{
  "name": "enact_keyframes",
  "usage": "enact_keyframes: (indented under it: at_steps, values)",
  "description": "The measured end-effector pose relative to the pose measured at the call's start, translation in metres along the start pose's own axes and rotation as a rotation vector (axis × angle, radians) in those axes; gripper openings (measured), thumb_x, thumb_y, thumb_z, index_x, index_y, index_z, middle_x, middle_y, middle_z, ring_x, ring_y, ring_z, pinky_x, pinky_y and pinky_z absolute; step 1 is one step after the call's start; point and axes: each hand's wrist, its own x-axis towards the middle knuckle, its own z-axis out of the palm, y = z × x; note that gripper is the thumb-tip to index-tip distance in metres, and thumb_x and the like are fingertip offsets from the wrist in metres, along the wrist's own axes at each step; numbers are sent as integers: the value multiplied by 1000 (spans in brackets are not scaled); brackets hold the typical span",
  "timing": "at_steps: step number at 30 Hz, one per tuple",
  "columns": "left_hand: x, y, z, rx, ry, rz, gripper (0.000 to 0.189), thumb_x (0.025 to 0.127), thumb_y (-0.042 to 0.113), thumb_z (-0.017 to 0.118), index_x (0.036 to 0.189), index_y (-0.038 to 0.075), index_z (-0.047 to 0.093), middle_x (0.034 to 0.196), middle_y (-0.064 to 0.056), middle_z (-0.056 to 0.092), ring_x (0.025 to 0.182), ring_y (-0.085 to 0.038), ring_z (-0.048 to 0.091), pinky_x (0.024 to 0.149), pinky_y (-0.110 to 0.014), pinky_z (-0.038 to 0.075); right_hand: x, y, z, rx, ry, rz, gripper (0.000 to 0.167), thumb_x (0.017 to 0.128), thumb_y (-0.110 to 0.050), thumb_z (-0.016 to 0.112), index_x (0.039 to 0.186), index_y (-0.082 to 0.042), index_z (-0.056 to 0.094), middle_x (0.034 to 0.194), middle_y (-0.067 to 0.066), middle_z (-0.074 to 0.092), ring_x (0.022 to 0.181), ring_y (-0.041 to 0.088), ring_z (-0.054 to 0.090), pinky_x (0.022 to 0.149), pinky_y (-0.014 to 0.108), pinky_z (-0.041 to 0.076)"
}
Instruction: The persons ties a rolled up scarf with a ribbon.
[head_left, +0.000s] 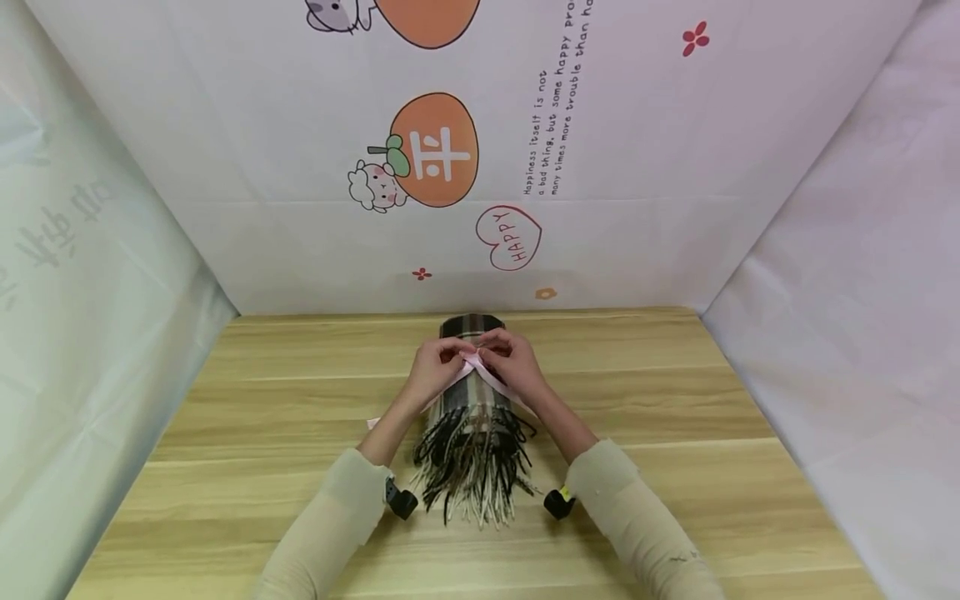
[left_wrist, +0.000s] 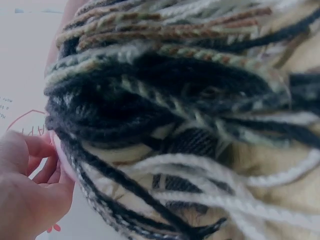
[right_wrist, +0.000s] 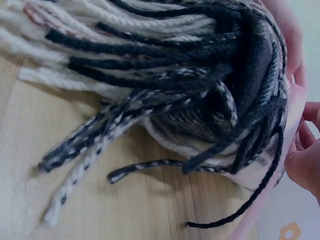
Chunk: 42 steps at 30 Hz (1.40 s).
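A rolled plaid scarf [head_left: 471, 398] in black, grey and brown lies lengthwise on the table, its fringe [head_left: 480, 479] fanned toward the person. Around its upper part runs a pink ribbon [head_left: 491, 379], crossed on top, with tails slanting down both sides. My left hand [head_left: 435, 367] pinches the ribbon at the crossing from the left. From the right, my right hand [head_left: 513, 362] pinches it too, fingertips close to the left ones. Fringe strands [left_wrist: 165, 100] fill most of the left wrist view. In the right wrist view, the ribbon [right_wrist: 295, 107] passes beside the right fingers.
The wooden table [head_left: 637, 400] meets a white printed backdrop [head_left: 615, 208] just beyond the scarf's far end. White sheets [head_left: 840, 275] stand along both sides. A ribbon end [head_left: 372, 423] lies on the wood left of the scarf. Small black wrist cameras [head_left: 558, 503] hang under the sleeves.
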Motion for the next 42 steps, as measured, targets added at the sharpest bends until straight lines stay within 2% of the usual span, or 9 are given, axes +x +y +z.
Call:
enact_keyframes:
  at_steps: [4,8,12,17,20,25,31,36,42]
  values:
    - [-2,2,0,70,-28,50,20,84,-7,64,102,-3,72,99,-18,73,80,-18,67,72,-24,56,-4,-4,1,-95,18,-25,17,97,-4,61,110,-2,72,115,15,71,95,14,65,76,22,52]
    - [-4,4,2,93,-46,68,20,84,-3,68,104,-3,69,99,-19,72,85,-26,72,75,-30,60,-6,-6,1,-211,22,-47,15,97,-4,62,105,-4,75,115,15,72,98,20,66,77,22,51]
    - [-6,6,4,108,-5,81,17,83,-2,69,100,-3,69,94,-18,72,82,-26,71,73,-30,59,-6,-4,0,-324,1,-127,16,96,-3,62,106,-4,75,110,14,73,93,24,68,76,24,52]
    - [-8,3,10,154,86,62,8,85,1,68,93,1,69,87,-15,71,76,-21,68,68,-27,55,-9,3,-6,-396,-49,-173,17,94,0,64,105,-4,76,102,13,73,83,18,65,71,25,51]
    - [-9,2,13,151,136,31,4,90,4,64,93,2,66,87,-15,70,75,-19,64,67,-26,51,-10,4,-11,-409,-94,-179,16,92,0,65,103,-3,75,97,13,69,80,16,61,69,26,50]
    - [-5,7,10,65,209,-64,11,97,11,55,93,3,62,84,-13,68,72,-15,57,66,-26,45,-6,1,-16,-441,-146,-212,10,91,-2,67,98,-5,73,91,11,65,76,14,59,63,25,48]
    - [-6,12,3,-175,239,-218,24,100,10,46,85,1,63,72,-8,61,63,-13,55,59,-24,46,1,-3,-15,-519,-230,-230,5,93,-8,66,93,-3,64,87,10,62,71,11,53,61,23,45]
    - [-6,14,-5,-322,249,-265,32,104,14,41,88,-2,64,76,-13,65,65,-16,59,61,-26,51,5,0,-18,-418,-249,-151,10,99,-14,61,98,-4,61,87,7,59,72,13,50,64,24,43]
    - [-6,11,-10,-406,228,-320,34,106,16,41,90,-2,65,76,-8,68,66,-14,63,65,-28,54,3,7,-23,-24,-217,-15,8,102,-11,56,98,-4,56,90,-4,62,74,11,51,63,28,43]
